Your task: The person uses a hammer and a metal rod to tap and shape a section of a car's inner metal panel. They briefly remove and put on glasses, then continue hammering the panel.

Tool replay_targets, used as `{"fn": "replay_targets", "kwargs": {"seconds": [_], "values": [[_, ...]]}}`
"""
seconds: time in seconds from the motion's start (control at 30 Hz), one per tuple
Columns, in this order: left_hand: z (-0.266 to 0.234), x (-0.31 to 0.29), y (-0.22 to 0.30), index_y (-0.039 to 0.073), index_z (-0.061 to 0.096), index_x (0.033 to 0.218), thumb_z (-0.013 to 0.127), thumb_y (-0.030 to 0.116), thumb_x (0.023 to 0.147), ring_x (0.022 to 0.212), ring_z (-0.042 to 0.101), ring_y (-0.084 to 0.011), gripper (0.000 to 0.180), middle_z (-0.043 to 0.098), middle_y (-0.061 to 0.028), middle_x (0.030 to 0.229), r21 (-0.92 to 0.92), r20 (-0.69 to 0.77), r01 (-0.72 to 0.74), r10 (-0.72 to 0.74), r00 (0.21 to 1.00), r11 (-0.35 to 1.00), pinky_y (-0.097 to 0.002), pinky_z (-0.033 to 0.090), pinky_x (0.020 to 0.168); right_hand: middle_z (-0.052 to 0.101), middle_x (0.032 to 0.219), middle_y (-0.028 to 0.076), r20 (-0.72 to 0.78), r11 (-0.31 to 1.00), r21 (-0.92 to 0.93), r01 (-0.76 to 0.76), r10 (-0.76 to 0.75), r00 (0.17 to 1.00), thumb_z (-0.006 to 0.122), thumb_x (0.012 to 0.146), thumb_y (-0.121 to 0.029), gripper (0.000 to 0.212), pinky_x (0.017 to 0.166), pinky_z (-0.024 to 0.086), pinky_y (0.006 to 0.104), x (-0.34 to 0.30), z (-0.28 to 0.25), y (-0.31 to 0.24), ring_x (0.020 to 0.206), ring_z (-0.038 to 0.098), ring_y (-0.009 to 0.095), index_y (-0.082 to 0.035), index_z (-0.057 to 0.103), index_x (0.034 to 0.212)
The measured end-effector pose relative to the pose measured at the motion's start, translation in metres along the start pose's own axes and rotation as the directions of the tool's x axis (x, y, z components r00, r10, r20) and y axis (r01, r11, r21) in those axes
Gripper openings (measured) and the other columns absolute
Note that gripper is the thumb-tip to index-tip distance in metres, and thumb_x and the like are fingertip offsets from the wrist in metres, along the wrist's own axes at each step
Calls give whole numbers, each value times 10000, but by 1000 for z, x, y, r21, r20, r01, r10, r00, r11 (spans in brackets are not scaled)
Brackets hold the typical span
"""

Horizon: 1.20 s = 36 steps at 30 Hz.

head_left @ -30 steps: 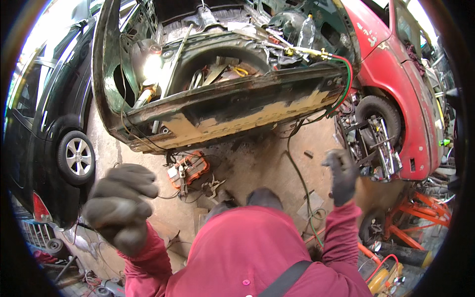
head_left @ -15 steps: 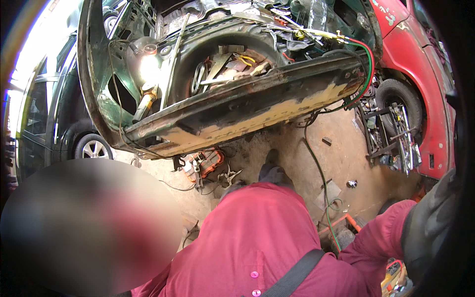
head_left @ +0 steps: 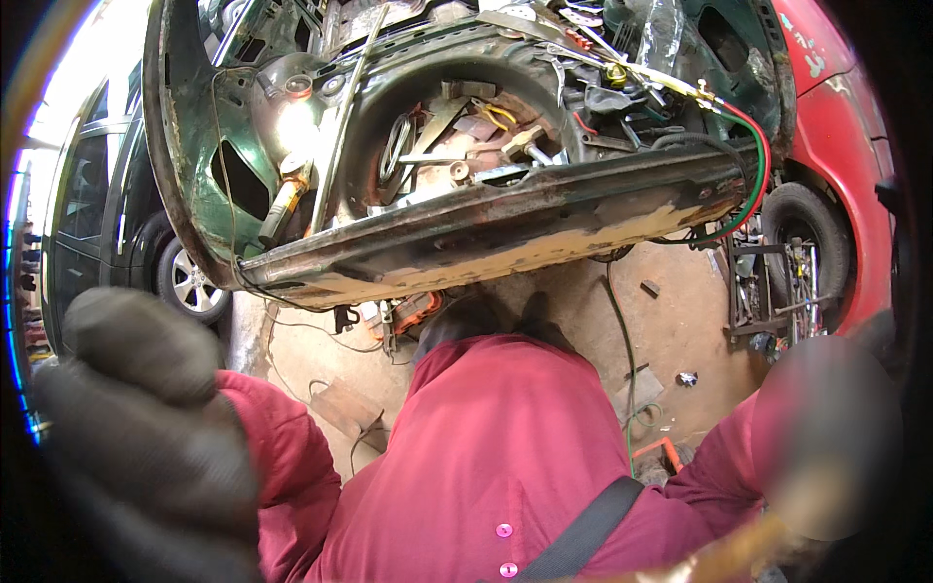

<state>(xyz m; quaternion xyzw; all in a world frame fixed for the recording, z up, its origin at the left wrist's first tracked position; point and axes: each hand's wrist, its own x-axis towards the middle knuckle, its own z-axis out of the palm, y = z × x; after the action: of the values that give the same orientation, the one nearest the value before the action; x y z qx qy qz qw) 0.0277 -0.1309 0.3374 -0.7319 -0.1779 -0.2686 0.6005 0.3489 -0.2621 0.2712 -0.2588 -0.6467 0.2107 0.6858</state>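
My left hand (head_left: 146, 437), in a dark grey work glove, is raised close at the lower left. Its fingers look bent and pressed together, and what they hold, if anything, is hidden. My right hand (head_left: 841, 418) is up at the lower right, mostly covered by a blurred patch. Below it runs a smeared, brass-coloured rod-like thing (head_left: 743, 546); whether the hand grips it is unclear. Ahead is the open rear of a stripped green car body (head_left: 486, 228). A brass gas torch (head_left: 671, 82) with red and green hoses (head_left: 760, 155) lies on its right side.
Yellow-handled pliers (head_left: 500, 119) and scrap metal lie in the spare-wheel well. A lit lamp (head_left: 296, 126) stands at its left. A dark car (head_left: 92, 194) is at left, a red car (head_left: 826, 87) at right. A metal tool rack (head_left: 763, 282) and hose (head_left: 622, 321) are on the floor.
My gloved left hand shows at the lower left, where a blurred patch was. My right hand is now under such a patch, with the brass-coloured thing below. The view has shifted slightly.
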Motion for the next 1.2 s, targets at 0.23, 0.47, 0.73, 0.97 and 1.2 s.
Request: {"fn": "replay_targets", "kwargs": {"seconds": [0.23,0.47,0.73,0.97,1.2], "values": [[72,-51,58,2,697,1195,792,315,967,1029,728,-315,399,737,-171,1204,-821,513,352,-311,800,-449,-467,592,927,702,905,202,-198,897,-441,22,-122,973,737,952,-417,449,587,551,418,-6,18,80,696,669,280,19,697,1049],[148,-35,29,-2,637,1432,841,96,909,1192,698,-278,570,733,-178,1273,-766,632,585,-144,762,-268,-389,529,1049,689,921,75,-374,676,-532,-510,353,858,659,1014,-128,195,788,523,303,-8,-15,178,849,625,130,39,669,1114],[159,99,22,74,757,895,747,257,904,819,731,-367,183,715,-151,848,-997,62,58,95,994,41,-512,585,757,745,931,76,-433,484,-574,-661,506,746,681,1066,-274,252,771,542,339,-50,-28,286,811,650,158,-30,713,1121],[121,148,46,63,750,875,683,152,904,842,754,-277,116,731,-88,830,-1000,5,-1,561,828,10,-394,578,728,735,923,88,-373,408,-681,-608,521,767,673,1056,-314,277,755,540,383,-84,-8,339,811,665,209,-41,703,1090],[90,102,46,58,741,900,684,162,905,849,750,-281,119,728,-90,844,-995,88,99,519,850,5,-399,578,733,726,914,100,-377,365,-766,-529,411,830,664,1046,-355,304,740,539,427,-74,-25,337,810,679,261,-53,693,1060]]}}
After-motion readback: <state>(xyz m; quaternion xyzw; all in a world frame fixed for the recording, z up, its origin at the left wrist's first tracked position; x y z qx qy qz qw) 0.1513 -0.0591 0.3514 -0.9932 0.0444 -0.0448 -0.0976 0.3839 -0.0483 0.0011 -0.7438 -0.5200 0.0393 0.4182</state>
